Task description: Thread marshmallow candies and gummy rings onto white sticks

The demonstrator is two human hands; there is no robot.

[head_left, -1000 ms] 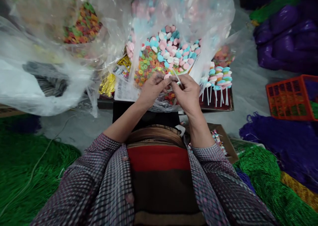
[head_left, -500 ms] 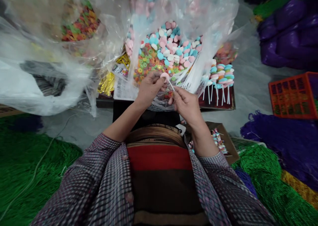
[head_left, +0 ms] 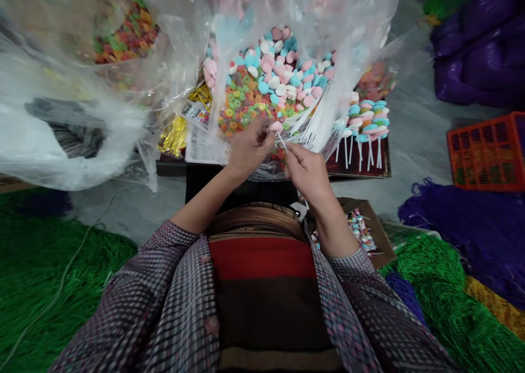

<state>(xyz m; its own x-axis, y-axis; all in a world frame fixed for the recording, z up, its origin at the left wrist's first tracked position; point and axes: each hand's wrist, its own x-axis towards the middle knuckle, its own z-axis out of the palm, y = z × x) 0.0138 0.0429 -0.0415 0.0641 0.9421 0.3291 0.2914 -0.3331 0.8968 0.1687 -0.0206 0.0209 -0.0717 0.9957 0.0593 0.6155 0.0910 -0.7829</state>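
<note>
My left hand [head_left: 251, 146] is closed, with thumb and fingers pinching a pink marshmallow [head_left: 275, 127]. Between the thumb and fingertips of my right hand [head_left: 305, 168] is a thin white stick [head_left: 281, 141], its upper end at the underside of the marshmallow. How far the stick goes in cannot be made out. Just beyond my hands lie ring-shaped gummy candies [head_left: 241, 102] in green, orange and yellow. Behind them is a heap of pink, white and blue marshmallows [head_left: 283, 69]. A bundle of loose white sticks [head_left: 314, 124] rests to the right of the candies.
Finished marshmallow skewers [head_left: 368, 121] stand at the table's right end. A clear bag of gummy rings [head_left: 127, 34] and gold ties [head_left: 174, 136] are at left. A cardboard box [head_left: 379, 239] holds wrapped skewers beside my right arm. An orange crate [head_left: 486, 154] stands at far right.
The pink marshmallow has turned from showing its round face to lying more edge-on above the stick. Both hands stay close together in nearly the same place.
</note>
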